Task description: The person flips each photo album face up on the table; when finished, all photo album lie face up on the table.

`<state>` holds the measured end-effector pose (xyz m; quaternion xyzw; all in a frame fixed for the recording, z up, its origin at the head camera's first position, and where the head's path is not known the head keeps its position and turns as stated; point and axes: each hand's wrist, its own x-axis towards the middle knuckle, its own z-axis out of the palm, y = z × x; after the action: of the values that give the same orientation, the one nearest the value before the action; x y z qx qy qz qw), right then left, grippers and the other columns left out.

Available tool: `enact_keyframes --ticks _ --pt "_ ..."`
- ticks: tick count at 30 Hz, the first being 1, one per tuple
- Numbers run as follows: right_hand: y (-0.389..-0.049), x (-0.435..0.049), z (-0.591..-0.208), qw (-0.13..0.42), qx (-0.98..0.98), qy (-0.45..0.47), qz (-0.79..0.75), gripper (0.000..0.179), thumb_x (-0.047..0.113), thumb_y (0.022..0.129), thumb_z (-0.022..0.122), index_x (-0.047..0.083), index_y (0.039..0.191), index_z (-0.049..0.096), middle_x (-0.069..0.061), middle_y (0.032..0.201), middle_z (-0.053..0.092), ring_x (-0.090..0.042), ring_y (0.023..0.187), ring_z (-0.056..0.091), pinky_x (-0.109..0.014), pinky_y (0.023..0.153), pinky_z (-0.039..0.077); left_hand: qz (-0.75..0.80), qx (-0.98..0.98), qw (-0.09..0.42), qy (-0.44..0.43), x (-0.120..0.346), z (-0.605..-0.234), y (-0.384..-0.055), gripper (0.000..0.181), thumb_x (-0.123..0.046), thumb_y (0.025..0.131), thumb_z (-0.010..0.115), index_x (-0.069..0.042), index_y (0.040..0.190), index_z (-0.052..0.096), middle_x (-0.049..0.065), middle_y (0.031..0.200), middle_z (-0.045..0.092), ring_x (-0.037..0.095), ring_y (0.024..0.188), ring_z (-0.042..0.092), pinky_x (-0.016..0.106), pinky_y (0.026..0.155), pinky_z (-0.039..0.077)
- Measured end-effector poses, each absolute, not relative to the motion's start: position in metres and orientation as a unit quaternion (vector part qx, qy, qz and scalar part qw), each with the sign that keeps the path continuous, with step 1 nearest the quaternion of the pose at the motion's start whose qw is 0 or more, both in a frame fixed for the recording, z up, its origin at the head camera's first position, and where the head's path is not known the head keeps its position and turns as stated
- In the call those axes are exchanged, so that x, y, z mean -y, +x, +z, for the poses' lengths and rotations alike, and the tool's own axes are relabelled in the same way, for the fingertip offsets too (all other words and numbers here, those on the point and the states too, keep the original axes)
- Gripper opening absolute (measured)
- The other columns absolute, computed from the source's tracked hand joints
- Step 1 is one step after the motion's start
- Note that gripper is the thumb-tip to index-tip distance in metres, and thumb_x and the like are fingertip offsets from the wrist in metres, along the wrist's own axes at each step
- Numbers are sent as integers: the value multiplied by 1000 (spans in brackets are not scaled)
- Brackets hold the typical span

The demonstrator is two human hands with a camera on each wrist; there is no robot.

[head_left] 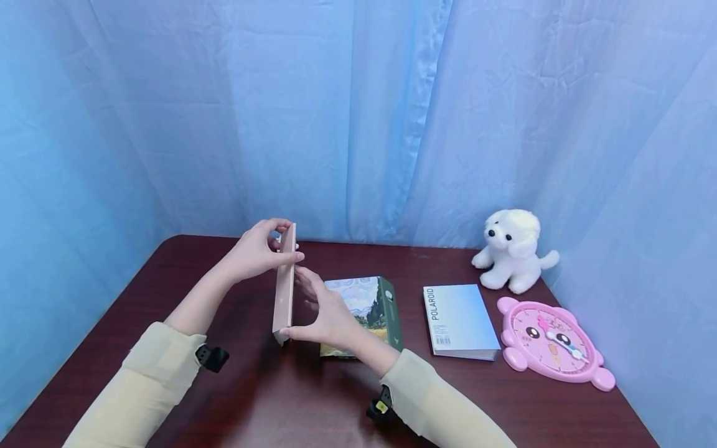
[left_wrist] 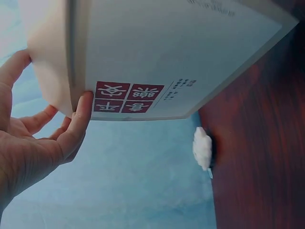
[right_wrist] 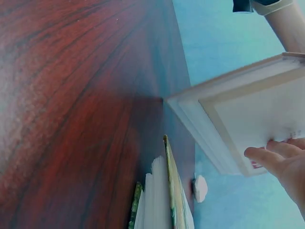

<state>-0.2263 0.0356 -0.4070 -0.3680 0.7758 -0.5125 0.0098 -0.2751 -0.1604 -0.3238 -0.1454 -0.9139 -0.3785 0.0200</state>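
Both hands hold a cream hardcover book (head_left: 284, 283) upright over the table, its narrow side toward me in the head view. My left hand (head_left: 254, 249) grips its upper part, thumb on the near side and fingers behind. Lower down, my right hand (head_left: 330, 311) has its thumb at the bottom corner and its fingers on the right face. The left wrist view shows a pale cover with red squares (left_wrist: 128, 98) bearing white characters. Right beside the right hand lies a book with a painted landscape cover (head_left: 358, 298) and green spine, partly hidden by that hand.
To the right lies a white-and-blue POLAROID book (head_left: 462, 320). Farther right are a white plush dog (head_left: 512, 252) and a pink animal-shaped clock (head_left: 554, 342). A small white object (left_wrist: 202, 149) sits near the back edge of the dark red table (head_left: 235, 398). Blue curtains (head_left: 291, 124) surround it.
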Motion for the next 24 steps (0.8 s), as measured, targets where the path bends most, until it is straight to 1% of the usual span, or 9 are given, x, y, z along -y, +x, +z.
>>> enact_keyframes --ticks 4,7,10,14,16,20,24 --pt "-227 -36 -407 13 -777 -353 -521 100 27 72 83 35 148 18 3 151 33 -18 136 37 -45 98 45 -399 902 46 -159 156 -317 -271 75 -43 76 76 -15 137 42 9 133 43 24 104 54 36 73 53" --pt "-228 -37 -405 -2 -798 -342 -497 103 33 72 83 40 149 15 8 152 29 -15 136 36 -45 99 44 -411 893 66 -172 154 -314 -269 73 -37 78 76 -13 138 41 9 134 41 26 106 54 37 69 55" --pt "-229 -38 -405 -23 -820 -337 -461 106 38 70 83 44 149 12 14 155 19 -14 138 32 -47 100 42 -415 887 87 -182 153 -312 -267 69 -31 80 75 -13 138 41 10 133 42 27 107 55 38 68 55" --pt "-232 -39 -406 -40 -827 -346 -442 110 37 67 85 45 148 12 20 157 7 -12 141 24 -51 102 39 -417 882 112 -190 152 -311 -264 63 -25 81 74 -13 135 44 9 132 43 27 105 56 39 68 54" --pt "-233 -39 -408 -38 -823 -353 -444 110 33 67 86 44 148 12 19 157 4 -13 142 20 -52 103 37 -419 878 123 -195 151 -310 -262 61 -23 81 74 -13 133 45 9 131 44 27 103 57 38 67 54" --pt "-234 -39 -410 -30 -819 -363 -443 110 32 68 85 44 149 11 16 158 0 -14 144 14 -54 104 36 -424 872 142 -202 150 -309 -260 54 -18 81 73 -12 129 48 9 129 46 26 100 59 37 66 52" --pt "-235 -39 -411 -20 -817 -368 -443 102 35 75 80 44 149 11 15 158 -1 -14 144 14 -55 104 35 -431 868 144 -199 153 -310 -259 49 -16 82 72 -12 126 50 8 127 47 25 98 59 37 68 52"
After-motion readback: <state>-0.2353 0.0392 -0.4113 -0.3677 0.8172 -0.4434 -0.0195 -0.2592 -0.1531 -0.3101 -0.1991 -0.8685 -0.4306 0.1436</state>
